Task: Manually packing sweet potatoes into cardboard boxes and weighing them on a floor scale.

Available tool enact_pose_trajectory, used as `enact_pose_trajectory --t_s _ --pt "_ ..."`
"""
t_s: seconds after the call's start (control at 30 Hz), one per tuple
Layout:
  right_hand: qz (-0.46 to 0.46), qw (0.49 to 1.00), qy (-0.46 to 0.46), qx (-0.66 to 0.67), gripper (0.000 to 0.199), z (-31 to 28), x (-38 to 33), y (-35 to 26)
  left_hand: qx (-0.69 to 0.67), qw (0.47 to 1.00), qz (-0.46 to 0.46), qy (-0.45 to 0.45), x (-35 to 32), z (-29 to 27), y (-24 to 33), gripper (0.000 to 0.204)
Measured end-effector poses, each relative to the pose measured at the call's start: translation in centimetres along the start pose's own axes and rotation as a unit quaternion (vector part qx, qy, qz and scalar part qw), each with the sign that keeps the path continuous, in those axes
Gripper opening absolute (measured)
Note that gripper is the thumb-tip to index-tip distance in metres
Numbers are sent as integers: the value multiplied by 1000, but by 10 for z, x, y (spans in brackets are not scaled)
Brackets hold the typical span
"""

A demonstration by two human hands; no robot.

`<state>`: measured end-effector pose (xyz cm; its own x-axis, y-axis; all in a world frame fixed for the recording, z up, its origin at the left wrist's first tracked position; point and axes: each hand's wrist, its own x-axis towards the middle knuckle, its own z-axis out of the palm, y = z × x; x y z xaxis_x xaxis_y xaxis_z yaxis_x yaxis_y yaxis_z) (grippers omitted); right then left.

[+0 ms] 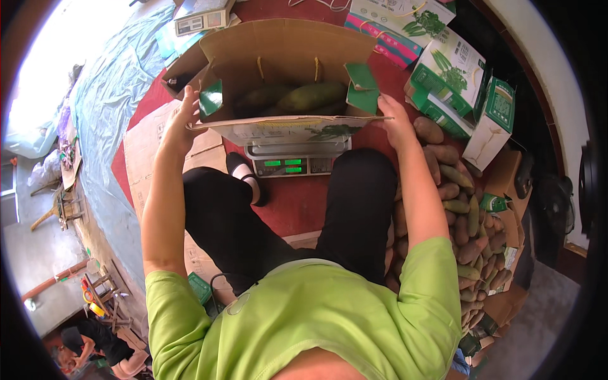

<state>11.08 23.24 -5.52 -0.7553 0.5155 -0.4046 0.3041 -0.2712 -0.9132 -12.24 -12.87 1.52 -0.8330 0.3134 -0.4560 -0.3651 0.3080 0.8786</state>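
An open cardboard box [288,130] with green flaps sits on a digital scale [294,164] whose display glows green. Inside lie several long greenish-brown tubers [310,96]. My left hand [185,117] grips the box's left edge by the green flap. My right hand [396,117] holds the box's right edge. My knees in black trousers frame the scale.
A long pile of tubers [465,221] runs along my right side. Folded green-and-white cartons [453,76] lie at the upper right. A second scale [201,19] stands behind the box. Flat cardboard [142,142] and blue tarp [114,88] lie left. Another person [95,342] crouches at lower left.
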Motion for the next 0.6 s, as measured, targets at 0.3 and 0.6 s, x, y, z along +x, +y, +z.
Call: enact_pose_trajectory --t_s 0.3,0.6 --pt "-19 999 1 39 33 -5 10 4 119 992 50 1 28 -4 -13 62" --pt "0 1000 -4 -18 36 26 8 -33 -206 978 -32 -23 91 -55 -77 45"
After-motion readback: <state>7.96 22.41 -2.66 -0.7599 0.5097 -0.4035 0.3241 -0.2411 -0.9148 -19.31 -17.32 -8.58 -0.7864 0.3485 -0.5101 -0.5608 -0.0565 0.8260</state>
